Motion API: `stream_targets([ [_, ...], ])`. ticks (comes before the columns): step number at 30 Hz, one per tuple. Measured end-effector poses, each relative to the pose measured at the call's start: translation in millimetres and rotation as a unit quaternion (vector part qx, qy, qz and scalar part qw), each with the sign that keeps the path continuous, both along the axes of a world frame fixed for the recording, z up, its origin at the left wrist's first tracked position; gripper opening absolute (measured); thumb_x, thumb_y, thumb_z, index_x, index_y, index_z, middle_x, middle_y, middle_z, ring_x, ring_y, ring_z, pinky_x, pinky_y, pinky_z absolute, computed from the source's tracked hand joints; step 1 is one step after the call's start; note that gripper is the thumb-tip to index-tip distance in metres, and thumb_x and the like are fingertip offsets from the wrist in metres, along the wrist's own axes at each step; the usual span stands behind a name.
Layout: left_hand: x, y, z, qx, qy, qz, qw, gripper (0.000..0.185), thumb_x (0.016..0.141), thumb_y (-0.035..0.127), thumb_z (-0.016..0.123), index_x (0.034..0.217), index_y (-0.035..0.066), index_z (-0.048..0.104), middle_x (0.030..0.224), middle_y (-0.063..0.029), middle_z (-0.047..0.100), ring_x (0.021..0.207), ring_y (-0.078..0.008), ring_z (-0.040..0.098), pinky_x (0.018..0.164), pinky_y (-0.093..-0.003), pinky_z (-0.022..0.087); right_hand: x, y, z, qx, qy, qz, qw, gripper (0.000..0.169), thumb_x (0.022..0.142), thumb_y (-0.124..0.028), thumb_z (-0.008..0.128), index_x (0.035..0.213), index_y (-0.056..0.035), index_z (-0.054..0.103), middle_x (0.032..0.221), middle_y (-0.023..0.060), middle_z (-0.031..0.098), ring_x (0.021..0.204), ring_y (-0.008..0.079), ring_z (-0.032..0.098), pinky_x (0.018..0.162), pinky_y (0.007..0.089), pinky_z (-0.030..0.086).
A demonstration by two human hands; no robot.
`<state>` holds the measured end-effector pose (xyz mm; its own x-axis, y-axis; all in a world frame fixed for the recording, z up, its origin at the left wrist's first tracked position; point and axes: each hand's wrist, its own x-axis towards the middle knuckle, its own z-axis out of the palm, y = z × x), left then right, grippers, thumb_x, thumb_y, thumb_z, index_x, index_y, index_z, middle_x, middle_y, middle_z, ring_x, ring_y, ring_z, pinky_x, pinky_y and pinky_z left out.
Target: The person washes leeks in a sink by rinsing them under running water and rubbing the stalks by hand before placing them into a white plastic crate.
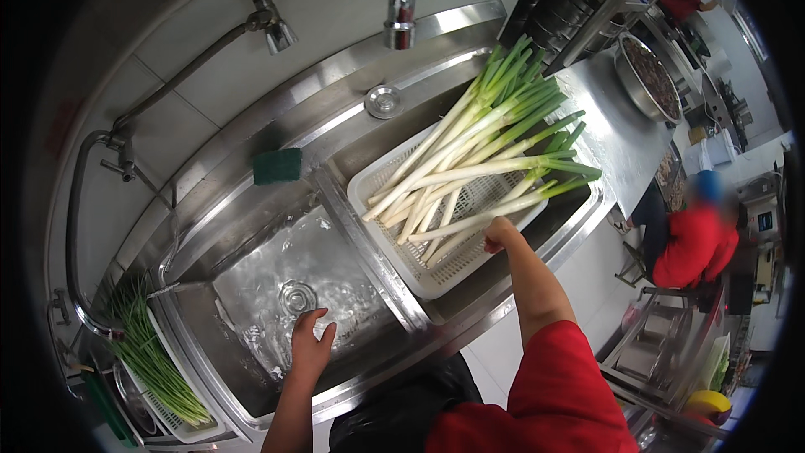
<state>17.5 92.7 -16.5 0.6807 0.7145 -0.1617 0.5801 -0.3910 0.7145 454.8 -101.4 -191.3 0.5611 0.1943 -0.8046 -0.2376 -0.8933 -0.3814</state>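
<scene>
My left hand (310, 340) hangs over the left basin (352, 258) of a steel double sink, thumb and fingers apart with nothing between them. Clear rippling water covers the basin's bottom around a round drain (297, 297). In the right basin sits a white perforated plastic basket (427, 286), holding several long green onions (453, 179). Their white ends point left, while the green tops overhang the basket's far right side. My right hand (498, 234) is curled at the basket's near rim, beside the lowest onion stalk. Its fingertips are hidden, so I cannot tell whether it grips anything.
A faucet (400, 25) hangs above the sink's back edge, near a metal strainer (384, 101) and a green scouring pad (277, 166). Chives (157, 358) fill another basket at left. At right are a steel bowl of dark food (649, 78) and a seated person in red (692, 242).
</scene>
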Motion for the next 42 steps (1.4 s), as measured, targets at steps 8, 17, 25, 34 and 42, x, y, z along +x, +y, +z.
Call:
stream_targets([
  [8, -11, 2, -4, -0.005, 0.011, 0.012, 1.0, 0.028, 0.075, 0.014, 0.064, 0.1, 0.003, 0.058, 0.097, -0.0157, 0.059, 0.094, -0.032, 0.055, 0.083, -0.0373, 0.043, -14, 142, 44, 0.395, 0.066, -0.478, 0.782, 0.021, 0.081, -0.014, 0.062, 0.09, 0.0037, 0.055, 0.065, 0.0087, 0.053, 0.054, 0.0182, 0.056, 0.046, 0.027, 0.049],
  [17, -68, 40, -23, 0.041, 0.008, 0.079, 0.996, 0.026, 0.074, 0.013, 0.064, 0.097, 0.003, 0.059, 0.093, -0.0151, 0.061, 0.088, -0.0313, 0.058, 0.077, -0.0369, 0.046, 21, 99, 76, 0.281, -0.433, -0.329, 0.791, 0.031, 0.073, -0.017, 0.067, 0.091, 0.0051, 0.054, 0.086, 0.0129, 0.06, 0.071, 0.0209, 0.055, 0.066, 0.0348, 0.046],
  [25, -83, 45, -21, -0.287, -0.05, 0.105, 0.951, 0.034, 0.086, 0.024, 0.058, 0.114, 0.004, 0.054, 0.107, -0.0094, 0.059, 0.101, -0.0179, 0.055, 0.088, -0.0308, 0.042, -158, 105, 235, 0.486, -0.15, -0.205, 0.836, 0.013, 0.082, -0.016, 0.06, 0.082, -0.0073, 0.05, 0.068, -0.0028, 0.048, 0.055, 0.0052, 0.042, 0.047, 0.02, 0.033],
  [34, -144, 40, -56, -0.45, -0.096, 0.11, 0.881, 0.022, 0.083, 0.008, 0.059, 0.102, 0.002, 0.05, 0.083, -0.0038, 0.057, 0.075, -0.0122, 0.057, 0.069, -0.0267, 0.047, -401, 200, 130, 0.455, 0.112, 0.028, 0.883, 0.031, 0.088, -0.028, 0.055, 0.103, -0.001, 0.055, 0.082, 0.0033, 0.057, 0.077, 0.0101, 0.053, 0.071, 0.0243, 0.045],
  [42, -237, 83, -123, -0.274, 0.025, 0.161, 0.948, 0.023, 0.077, 0.014, 0.065, 0.096, 0.004, 0.057, 0.075, -0.0023, 0.056, 0.069, -0.0102, 0.051, 0.065, -0.0266, 0.041, -381, 147, -78, 0.196, 0.127, -0.265, 0.936, 0.035, 0.086, -0.032, 0.047, 0.087, 0.0004, 0.061, 0.087, 0.0149, 0.063, 0.081, 0.026, 0.061, 0.071, 0.0376, 0.048],
])
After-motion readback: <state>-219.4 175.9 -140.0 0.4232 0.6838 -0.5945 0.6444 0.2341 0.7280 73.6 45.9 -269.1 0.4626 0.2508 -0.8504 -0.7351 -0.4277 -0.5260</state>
